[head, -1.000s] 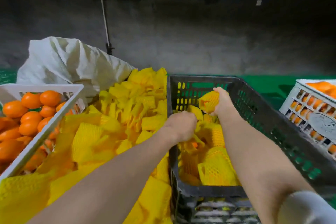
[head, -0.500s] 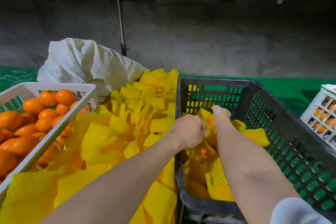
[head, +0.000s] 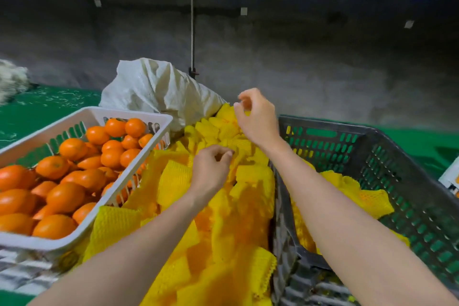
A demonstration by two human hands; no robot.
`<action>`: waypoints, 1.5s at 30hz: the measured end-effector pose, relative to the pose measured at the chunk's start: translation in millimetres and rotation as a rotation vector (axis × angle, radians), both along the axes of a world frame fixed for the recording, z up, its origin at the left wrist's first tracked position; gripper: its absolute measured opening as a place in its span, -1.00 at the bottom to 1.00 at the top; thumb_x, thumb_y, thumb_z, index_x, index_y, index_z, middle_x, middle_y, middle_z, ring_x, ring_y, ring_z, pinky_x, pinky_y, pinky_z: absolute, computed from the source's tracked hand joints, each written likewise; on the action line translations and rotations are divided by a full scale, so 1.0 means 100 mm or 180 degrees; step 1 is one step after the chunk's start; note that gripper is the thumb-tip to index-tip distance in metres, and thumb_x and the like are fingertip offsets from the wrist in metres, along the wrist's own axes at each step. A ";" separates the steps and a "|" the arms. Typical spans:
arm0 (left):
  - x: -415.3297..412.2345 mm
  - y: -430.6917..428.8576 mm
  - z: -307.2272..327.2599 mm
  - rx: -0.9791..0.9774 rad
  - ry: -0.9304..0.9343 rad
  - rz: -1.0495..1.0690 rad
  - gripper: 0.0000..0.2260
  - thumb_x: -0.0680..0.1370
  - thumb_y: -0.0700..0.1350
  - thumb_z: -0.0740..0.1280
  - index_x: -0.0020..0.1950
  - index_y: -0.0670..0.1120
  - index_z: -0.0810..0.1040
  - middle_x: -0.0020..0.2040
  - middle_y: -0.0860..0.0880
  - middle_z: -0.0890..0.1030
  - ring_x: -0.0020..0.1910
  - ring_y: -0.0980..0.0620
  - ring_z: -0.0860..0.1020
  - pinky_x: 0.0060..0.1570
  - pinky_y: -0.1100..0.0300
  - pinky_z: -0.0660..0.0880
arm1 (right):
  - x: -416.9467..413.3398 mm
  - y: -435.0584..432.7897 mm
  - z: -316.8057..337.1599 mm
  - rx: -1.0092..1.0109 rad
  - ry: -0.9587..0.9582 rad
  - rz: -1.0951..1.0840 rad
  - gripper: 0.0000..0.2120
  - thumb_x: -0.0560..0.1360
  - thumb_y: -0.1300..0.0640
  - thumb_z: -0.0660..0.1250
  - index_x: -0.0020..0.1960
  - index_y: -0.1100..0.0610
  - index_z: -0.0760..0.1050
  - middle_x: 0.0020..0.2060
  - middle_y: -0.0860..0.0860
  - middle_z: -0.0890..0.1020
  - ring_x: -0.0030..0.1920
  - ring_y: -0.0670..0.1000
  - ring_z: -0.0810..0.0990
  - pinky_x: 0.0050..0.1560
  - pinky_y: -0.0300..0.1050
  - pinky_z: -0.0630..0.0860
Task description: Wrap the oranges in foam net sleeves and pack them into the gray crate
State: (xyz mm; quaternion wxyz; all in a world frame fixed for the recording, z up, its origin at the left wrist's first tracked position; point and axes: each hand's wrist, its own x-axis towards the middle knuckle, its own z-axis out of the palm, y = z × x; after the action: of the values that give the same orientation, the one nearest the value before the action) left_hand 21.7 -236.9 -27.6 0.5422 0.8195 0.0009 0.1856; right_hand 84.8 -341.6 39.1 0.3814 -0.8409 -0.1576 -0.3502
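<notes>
Head view: 2 hands over the sleeves (head: 173,181), between basket (head: 124,112) and crate (head: 402,146).
Left hand (head: 211,174) curled, fingertips at a sleeve, grip unclear. Right hand (head: 258,120) raised, loosely curled, empty. Oranges (head: 74,149) in basket; more sleeves in crate.

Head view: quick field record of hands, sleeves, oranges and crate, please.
Foam net sleeves: yellow pile between basket and crate
Left hand: fingers curled at the pile; grip unclear
Right hand: raised over pile's far end, loosely curled, nothing visibly held
Oranges: bare, in white basket, left
Gray crate: right, yellow-sleeved pieces inside
</notes>
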 end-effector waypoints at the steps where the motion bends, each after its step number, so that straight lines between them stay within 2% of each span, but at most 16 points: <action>1: -0.01 0.19 0.00 -0.0071 0.0059 0.0115 -0.88 0.56 -0.17 0.32 -0.15 -0.08 0.63 -0.18 -0.02 0.62 -0.18 0.05 0.52 -0.23 0.18 0.35 | 0.00 0.16 -0.07 -0.0588 0.0476 0.0088 -0.76 0.49 0.10 0.32 0.10 0.19 0.49 0.00 0.13 0.61 0.06 0.14 0.55 0.04 -0.04 0.44; 5: -0.18 0.81 -0.06 -0.0245 0.0202 0.0259 -0.85 0.57 -0.16 0.31 -0.17 -0.08 0.60 -0.20 -0.07 0.62 -0.13 -0.09 0.58 -0.10 0.02 0.50 | 0.05 0.53 -0.60 -0.2706 0.2380 0.0064 -0.59 0.47 0.00 0.35 0.22 0.23 0.49 0.22 0.19 0.54 0.21 0.18 0.52 0.12 -0.02 0.47; 9: -0.41 1.18 -0.17 -0.0315 0.0321 0.0240 -0.84 0.58 -0.15 0.31 -0.19 -0.01 0.59 -0.17 -0.06 0.64 -0.12 -0.17 0.60 -0.10 -0.11 0.53 | -0.09 0.55 -1.15 -0.3069 0.3161 -0.0219 -0.50 0.44 0.02 0.41 0.29 0.22 0.44 0.29 0.16 0.50 0.26 0.14 0.50 0.20 -0.01 0.47; 13: -0.50 1.36 -0.22 -0.0430 0.0322 0.0223 -0.82 0.54 -0.22 0.35 -0.23 -0.02 0.59 -0.18 -0.09 0.64 -0.09 -0.21 0.60 -0.08 -0.11 0.53 | -0.22 0.58 -1.03 -0.2083 0.2593 -0.0733 -0.61 0.45 0.12 0.31 0.24 0.21 0.44 0.24 0.18 0.51 0.23 0.20 0.50 0.11 0.01 0.48; 16: -0.54 1.41 -0.19 -0.0244 0.0254 0.0027 -0.94 0.51 -0.21 0.39 -0.05 -0.08 0.61 -0.04 -0.06 0.63 -0.01 -0.05 0.59 -0.14 0.23 0.50 | -0.42 0.63 -0.64 -0.1438 0.1923 -0.0658 -0.70 0.44 0.13 0.31 0.16 0.16 0.43 0.13 0.17 0.55 0.15 0.23 0.50 -0.08 -0.02 0.42; 18: -0.56 1.42 -0.13 0.0090 0.0142 -0.0083 -0.69 0.47 -0.18 0.44 0.20 -0.12 0.54 0.17 -0.06 0.57 0.10 0.01 0.53 -0.05 0.29 0.45 | -0.60 0.64 -0.42 -0.1212 0.1473 -0.0454 -0.75 0.47 0.14 0.30 0.14 0.08 0.46 0.09 0.12 0.58 0.14 0.20 0.49 -0.10 -0.04 0.38; 20: -0.58 1.43 -0.01 0.0544 -0.0176 -0.0213 -0.45 0.42 -0.13 0.50 0.37 -0.09 0.40 0.36 -0.03 0.43 0.31 -0.01 0.39 0.23 0.12 0.38 | -0.78 0.64 -0.26 -0.1120 0.1171 -0.0095 -0.75 0.50 0.16 0.31 0.17 0.01 0.49 0.14 0.06 0.57 0.19 0.14 0.47 0.09 -0.01 0.42; 23: -0.54 1.45 0.15 0.1264 -0.0455 -0.0560 -0.33 0.39 -0.06 0.52 0.44 -0.05 0.32 0.38 -0.02 0.40 0.38 0.02 0.31 0.31 0.18 0.24 | -1.00 0.65 -0.12 -0.1099 0.1228 0.0715 -0.69 0.48 0.18 0.36 0.20 0.01 0.49 0.19 -0.06 0.54 0.24 -0.02 0.44 0.19 -0.17 0.34; 25: -0.49 1.46 0.21 0.1276 -0.0253 -0.0764 -0.47 0.42 -0.06 0.49 0.36 -0.05 0.44 0.13 -0.04 0.55 0.13 0.04 0.47 -0.04 0.33 0.30 | -1.08 0.70 -0.13 -0.0924 0.1452 0.0909 -0.58 0.45 0.17 0.40 0.26 -0.02 0.41 0.18 -0.08 0.50 0.22 -0.07 0.43 0.17 -0.17 0.38; 27: -0.49 1.47 0.18 0.1237 -0.0206 -0.0735 -0.69 0.45 -0.10 0.47 0.16 -0.11 0.57 -0.11 -0.02 0.55 -0.11 0.03 0.50 -0.25 0.26 0.25 | -1.11 0.78 -0.21 -0.0433 0.1413 0.0706 -0.52 0.42 0.17 0.44 0.29 0.02 0.36 0.12 0.00 0.53 0.15 -0.02 0.50 0.12 -0.15 0.45; 30: -0.48 1.52 0.04 0.0746 -0.0028 -0.0612 -0.81 0.45 -0.12 0.47 -0.02 -0.14 0.55 -0.27 0.01 0.47 -0.27 0.06 0.40 -0.33 0.18 0.24 | -1.10 0.93 -0.36 -0.0360 0.0869 0.0120 -0.66 0.42 0.16 0.44 0.17 0.16 0.51 0.04 0.05 0.60 0.07 0.02 0.55 0.02 -0.27 0.36; 34: -0.45 1.62 -0.11 0.0208 0.0229 -0.0530 -0.81 0.46 -0.10 0.47 -0.09 -0.09 0.47 -0.28 0.03 0.43 -0.32 0.10 0.36 -0.39 0.23 0.23 | -1.09 1.12 -0.50 -0.0465 0.0404 0.0032 -0.85 0.38 0.17 0.48 -0.13 0.24 0.61 -0.16 0.10 0.64 -0.06 0.06 0.57 -0.05 -0.17 0.36; 36: -0.46 1.68 -0.14 0.0213 0.0290 -0.0482 -0.77 0.46 -0.07 0.46 0.00 -0.09 0.48 -0.24 0.04 0.44 -0.31 0.11 0.38 -0.38 0.25 0.24 | -1.08 1.20 -0.52 -0.0476 0.0381 0.0158 -0.86 0.37 0.18 0.49 -0.23 0.22 0.55 -0.26 0.07 0.59 -0.17 0.02 0.52 -0.13 -0.17 0.35; 39: -0.46 1.78 -0.16 0.0475 0.0276 -0.0532 -0.70 0.46 -0.08 0.46 0.11 -0.17 0.52 -0.14 -0.01 0.51 -0.20 0.03 0.46 -0.25 0.18 0.30 | -1.04 1.29 -0.51 -0.0449 0.0732 0.0470 -0.90 0.41 0.18 0.44 -0.16 0.17 0.53 -0.29 0.05 0.53 -0.25 -0.03 0.47 -0.20 -0.20 0.33; 42: -0.52 1.85 -0.17 0.0529 0.0002 -0.0612 -0.81 0.49 -0.07 0.43 -0.15 -0.15 0.50 -0.33 -0.01 0.44 -0.37 0.07 0.35 -0.32 0.13 0.22 | -0.97 1.36 -0.50 -0.0571 0.0886 0.0769 -0.89 0.46 0.20 0.38 -0.21 0.18 0.50 -0.30 0.01 0.45 -0.22 -0.04 0.41 -0.20 -0.24 0.25; 45: -0.57 1.90 -0.14 0.0959 -0.0527 -0.0567 -0.71 0.49 -0.06 0.42 -0.27 -0.07 0.33 -0.36 0.05 0.33 -0.37 0.07 0.27 -0.36 0.16 0.09 | -0.95 1.51 -0.52 0.0032 0.0899 0.0906 -0.80 0.54 0.22 0.26 -0.25 0.16 0.38 -0.39 -0.08 0.36 -0.33 -0.19 0.33 -0.32 -0.31 0.25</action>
State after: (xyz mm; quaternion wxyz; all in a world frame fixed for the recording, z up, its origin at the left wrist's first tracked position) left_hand -35.3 -47.3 -41.4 0.4259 0.8702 -0.1440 0.2017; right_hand -10.6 -191.0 -12.8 0.4495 -0.8490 -0.2182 -0.1721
